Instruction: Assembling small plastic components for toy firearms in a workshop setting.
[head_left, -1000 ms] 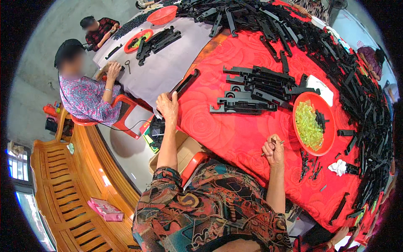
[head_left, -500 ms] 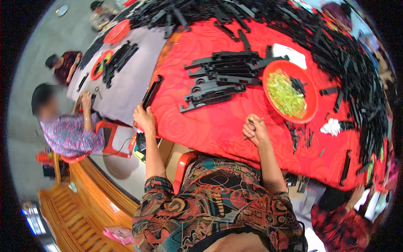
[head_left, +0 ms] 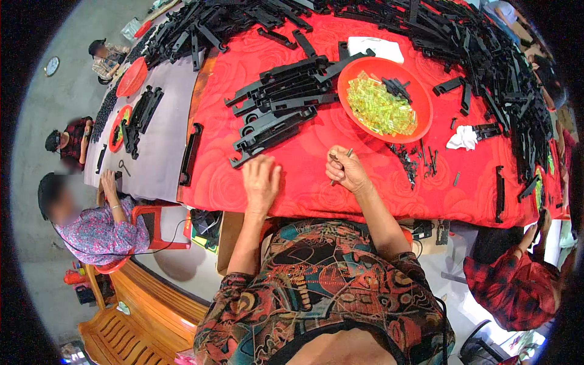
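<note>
My left hand (head_left: 261, 184) lies open over the red cloth (head_left: 219, 188), its fingers stretched toward the near end of a pile of long black plastic parts (head_left: 277, 129). Nothing shows in its grasp. To its right, my right hand (head_left: 348, 171) is closed around a thin, dark, rod-like tool (head_left: 348, 153) whose ends poke out of the fist. A single long black part (head_left: 191, 154) rests by the left edge of the red cloth. Beyond my right hand stands a red bowl (head_left: 423, 125) of small clear yellow pieces (head_left: 377, 106), with some small black pieces inside.
Small black bits (head_left: 406, 163) and a crumpled white tissue (head_left: 463, 138) lie to the right. A large heap of black parts (head_left: 438, 30) borders the far side. People sit at left and right, one in a purple patterned top (head_left: 100, 234). A wooden bench (head_left: 131, 331) stands lower left.
My left hand has let go of the long black part at the left edge and moved right toward the pile. My right hand keeps the rod-like tool. The view has shifted.
</note>
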### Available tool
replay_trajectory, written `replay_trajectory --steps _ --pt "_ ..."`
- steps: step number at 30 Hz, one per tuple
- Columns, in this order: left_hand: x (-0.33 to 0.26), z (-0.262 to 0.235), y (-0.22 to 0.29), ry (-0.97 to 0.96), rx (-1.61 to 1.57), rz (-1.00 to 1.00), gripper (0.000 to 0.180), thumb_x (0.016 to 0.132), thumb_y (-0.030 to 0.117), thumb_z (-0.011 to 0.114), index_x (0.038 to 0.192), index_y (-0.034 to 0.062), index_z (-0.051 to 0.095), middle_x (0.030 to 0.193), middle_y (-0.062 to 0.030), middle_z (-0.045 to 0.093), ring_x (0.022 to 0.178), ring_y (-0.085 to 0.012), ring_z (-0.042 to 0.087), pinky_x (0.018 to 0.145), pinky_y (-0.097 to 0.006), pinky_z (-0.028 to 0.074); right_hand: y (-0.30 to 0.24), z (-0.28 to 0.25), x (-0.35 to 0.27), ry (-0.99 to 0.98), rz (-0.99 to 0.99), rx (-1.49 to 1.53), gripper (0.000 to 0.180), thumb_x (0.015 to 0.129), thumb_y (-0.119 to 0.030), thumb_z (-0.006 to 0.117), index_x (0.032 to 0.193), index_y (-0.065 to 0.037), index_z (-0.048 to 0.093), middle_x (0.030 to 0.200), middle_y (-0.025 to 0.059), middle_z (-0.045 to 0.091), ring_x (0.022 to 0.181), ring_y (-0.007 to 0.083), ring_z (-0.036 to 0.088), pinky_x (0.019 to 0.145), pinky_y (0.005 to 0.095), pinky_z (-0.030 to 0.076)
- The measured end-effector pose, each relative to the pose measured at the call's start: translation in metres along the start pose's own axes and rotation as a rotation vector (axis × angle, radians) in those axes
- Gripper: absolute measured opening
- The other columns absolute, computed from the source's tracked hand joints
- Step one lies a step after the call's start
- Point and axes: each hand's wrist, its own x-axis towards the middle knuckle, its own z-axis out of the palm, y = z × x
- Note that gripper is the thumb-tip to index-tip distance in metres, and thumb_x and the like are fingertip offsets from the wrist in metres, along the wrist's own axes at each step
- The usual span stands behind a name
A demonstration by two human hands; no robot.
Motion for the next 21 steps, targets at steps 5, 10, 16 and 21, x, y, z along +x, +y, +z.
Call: replay_trajectory --steps 5,10,16,21 --pt "-0.018 0.014 0.009 -0.1 -0.046 0.028 0.022 0.073 0.01 0.067 0.093 0.0057 0.06 0.094 -0.0097 0.056 0.087 -0.0276 0.051 0.075 -0.039 0.041 -0.001 -0.002 -0.01 -0.002 -0.021 -0.004 0.013 0.089 -0.013 0.052 0.079 -0.006 0.051 0.056 -0.0032 0.04 0.04 0.0054 0.033 0.039 0.0213 0.028" --pt "-0.019 0.01 0.01 -0.09 -0.084 -0.009 0.017 0.073 0.009 0.066 0.088 0.0061 0.06 0.092 -0.0081 0.057 0.086 -0.026 0.052 0.074 -0.038 0.041 -0.004 0.002 -0.021 0.032 0.016 -0.019 0.016 0.088 -0.013 0.054 0.075 -0.007 0.049 0.055 -0.0034 0.04 0.04 0.0052 0.034 0.039 0.0211 0.028" --pt "-0.011 0.01 0.006 -0.032 -0.109 -0.06 0.017 0.072 0.006 0.066 0.088 0.0054 0.06 0.09 -0.0089 0.057 0.084 -0.0272 0.053 0.074 -0.037 0.041 -0.034 0.006 -0.047 0.509 -0.075 -0.914 0.026 0.082 -0.017 0.062 0.061 -0.008 0.048 0.055 -0.0044 0.041 0.05 0.0049 0.035 0.044 0.0255 0.03" --pt "0.014 -0.001 -0.005 0.103 -0.003 -0.05 0.017 0.071 0.003 0.066 0.086 0.0046 0.06 0.09 -0.0088 0.056 0.083 -0.0272 0.052 0.073 -0.038 0.041 -0.071 -0.021 -0.068 0.815 -0.32 -1.594 0.03 0.079 -0.021 0.061 0.066 0.003 0.049 0.054 0.0134 0.045 0.049 0.0199 0.043 0.05 0.0373 0.037"
